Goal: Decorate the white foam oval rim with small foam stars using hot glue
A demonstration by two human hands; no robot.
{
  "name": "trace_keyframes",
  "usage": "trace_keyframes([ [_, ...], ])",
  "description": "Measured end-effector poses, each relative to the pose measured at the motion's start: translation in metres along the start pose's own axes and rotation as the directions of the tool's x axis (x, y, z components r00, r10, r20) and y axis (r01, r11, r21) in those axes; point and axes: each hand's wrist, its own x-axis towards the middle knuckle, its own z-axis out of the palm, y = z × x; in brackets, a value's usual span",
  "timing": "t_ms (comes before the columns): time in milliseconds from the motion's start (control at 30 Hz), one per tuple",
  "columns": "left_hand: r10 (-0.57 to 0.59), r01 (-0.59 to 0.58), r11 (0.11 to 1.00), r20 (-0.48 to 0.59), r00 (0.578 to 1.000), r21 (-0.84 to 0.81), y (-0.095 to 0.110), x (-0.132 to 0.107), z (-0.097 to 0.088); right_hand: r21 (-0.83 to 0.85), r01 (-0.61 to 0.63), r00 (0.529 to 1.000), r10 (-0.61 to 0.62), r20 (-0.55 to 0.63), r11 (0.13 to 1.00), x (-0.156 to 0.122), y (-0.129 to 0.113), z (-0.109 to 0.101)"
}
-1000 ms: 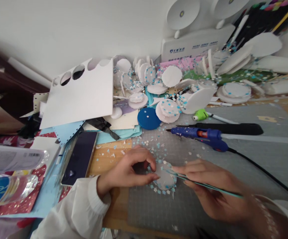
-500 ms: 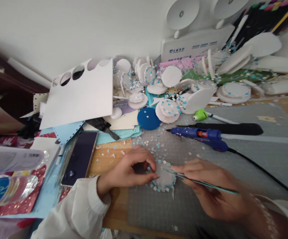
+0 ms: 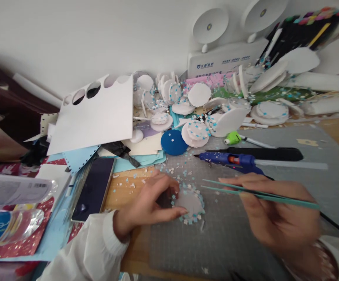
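Observation:
A round, pale translucent disc (image 3: 190,203) lies on the grey cutting mat (image 3: 181,249), ringed along its rim with tiny blue and white star- or flower-shaped pieces. My left hand (image 3: 154,201) curls around the disc's left edge, thumb at its lower left and index finger at its upper left. In my right hand (image 3: 277,210) are teal tweezers (image 3: 263,195), held to the right of the disc. Their two tips are apart, with nothing visible between them. More small star-like pieces (image 3: 172,170) are scattered on the mat just above the disc.
Behind the mat's left part sit a blue lid (image 3: 173,142) and many decorated white discs (image 3: 195,132). A blue glue gun (image 3: 228,158), its cord running right, lies beyond my right hand. To the left are a phone (image 3: 94,189), a white board (image 3: 96,113) and a plastic bottle (image 3: 11,226).
My right hand has drawn back to the right, taking the tweezers off the disc; their tips have spread apart. My left hand stays at the disc's edge, its thumb and index finger wider apart.

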Motion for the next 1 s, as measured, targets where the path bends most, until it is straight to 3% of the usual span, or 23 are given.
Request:
trace_keyframes([
  [133, 0.102, -0.083, 0.972, -0.077, 0.992, 0.218, -0.0003, -0.0019, 0.0002, -0.045, 0.044, 0.998, -0.046, -0.036, 0.998, 0.0041, 0.0001, -0.0014],
  [267, 0.023, -0.011, 0.980, -0.057, 0.998, 0.198, -0.0012, -0.0035, 0.0007, -0.055, 0.068, 0.997, -0.069, -0.027, 0.996, 0.0057, -0.0013, -0.0037],
  [400, -0.022, 0.038, 0.988, -0.110, 0.994, 0.148, -0.0028, -0.0040, 0.0018, -0.069, 0.095, 0.995, -0.096, 0.001, 0.993, 0.0037, -0.0010, -0.0060],
  [533, -0.077, 0.089, 0.966, -0.057, 0.995, 0.242, -0.0009, -0.0008, 0.0011, -0.065, 0.074, 0.997, -0.075, -0.005, 0.995, -0.0004, 0.0008, -0.0079],
  [667, -0.070, 0.081, 0.951, -0.047, 0.996, 0.298, 0.0032, 0.0024, 0.0005, 0.085, -0.015, 1.000, 0.015, 0.006, 0.996, -0.0025, 0.0009, -0.0081],
  [767, -0.017, 0.034, 0.978, -0.088, 0.996, 0.205, 0.0040, 0.0013, 0.0003, 0.303, -0.201, 0.980, 0.187, 0.073, 0.932, -0.0015, -0.0009, -0.0061],
  [867, 0.033, -0.030, 0.999, -0.102, 0.994, 0.036, 0.0018, -0.0022, 0.0007, 0.366, -0.346, 0.938, 0.307, 0.161, 0.864, -0.0005, -0.0029, -0.0042],
  [933, 0.052, -0.057, 0.997, -0.097, 0.994, -0.052, -0.0004, -0.0048, 0.0019, 0.373, -0.362, 0.932, 0.321, 0.169, 0.854, -0.0008, -0.0037, -0.0032],
  [1000, 0.046, -0.068, 0.989, -0.162, 0.986, -0.134, -0.0018, -0.0069, 0.0038, 0.376, -0.314, 0.949, 0.286, 0.130, 0.872, -0.0016, -0.0041, -0.0019],
])
